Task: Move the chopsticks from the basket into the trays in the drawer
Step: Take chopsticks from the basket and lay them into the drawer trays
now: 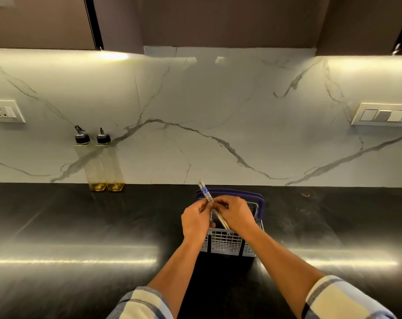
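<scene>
Head view: both hands meet above a white mesh cutlery basket (227, 241) with a purple handle, standing on a black countertop (80, 226). Left hand (195, 218) and right hand (235, 214) each pinch blue-patterned chopsticks (207, 194), whose tips angle down into the basket.

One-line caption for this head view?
Both hands, left hand and right hand, hold chopsticks above the basket.
</scene>
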`<state>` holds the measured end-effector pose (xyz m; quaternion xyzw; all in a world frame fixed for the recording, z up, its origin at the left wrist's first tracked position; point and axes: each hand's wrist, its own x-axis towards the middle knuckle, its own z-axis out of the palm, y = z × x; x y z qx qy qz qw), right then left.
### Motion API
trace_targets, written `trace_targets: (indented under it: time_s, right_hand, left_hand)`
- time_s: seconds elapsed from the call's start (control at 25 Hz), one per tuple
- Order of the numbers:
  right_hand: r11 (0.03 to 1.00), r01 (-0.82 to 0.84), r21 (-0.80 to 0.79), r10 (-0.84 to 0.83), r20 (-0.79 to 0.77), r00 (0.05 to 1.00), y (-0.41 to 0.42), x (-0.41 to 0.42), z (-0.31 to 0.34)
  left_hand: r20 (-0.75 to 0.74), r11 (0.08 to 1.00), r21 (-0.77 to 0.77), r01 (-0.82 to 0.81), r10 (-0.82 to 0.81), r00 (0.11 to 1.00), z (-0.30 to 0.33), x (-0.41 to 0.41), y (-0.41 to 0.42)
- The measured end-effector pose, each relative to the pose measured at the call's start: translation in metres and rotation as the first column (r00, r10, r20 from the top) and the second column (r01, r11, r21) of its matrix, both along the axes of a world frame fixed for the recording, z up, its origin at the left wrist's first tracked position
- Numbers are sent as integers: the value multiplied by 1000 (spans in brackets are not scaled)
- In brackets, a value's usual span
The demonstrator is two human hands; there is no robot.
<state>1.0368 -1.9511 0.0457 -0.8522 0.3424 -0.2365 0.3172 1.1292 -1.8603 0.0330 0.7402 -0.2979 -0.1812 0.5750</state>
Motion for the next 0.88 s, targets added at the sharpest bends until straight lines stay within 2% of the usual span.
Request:
trace_targets:
  time_s: [0.16, 0.28, 0.48, 0.72, 0.88]
  right_hand:
    - [999, -17, -36, 23, 192, 981, 6, -10, 66]
    - [999, -31, 15, 25, 302, 953, 17, -21, 113]
    - [998, -53, 47, 37, 298, 954, 42, -45, 147]
    - [994, -57, 92, 24, 325, 945, 66, -66, 160]
    - [952, -41, 303, -42, 260, 965, 82, -91, 128]
  left_hand:
    - [89, 990, -87, 108, -100, 991, 68, 9, 8]
    - [204, 981, -89, 175, -154, 967, 120, 13, 20]
    - [260, 960, 2, 280, -271, 927, 163, 10, 42]
    - [323, 950, 37, 309, -304, 896, 180, -9, 64]
    - [265, 928, 88, 362, -372, 890, 146, -15, 95]
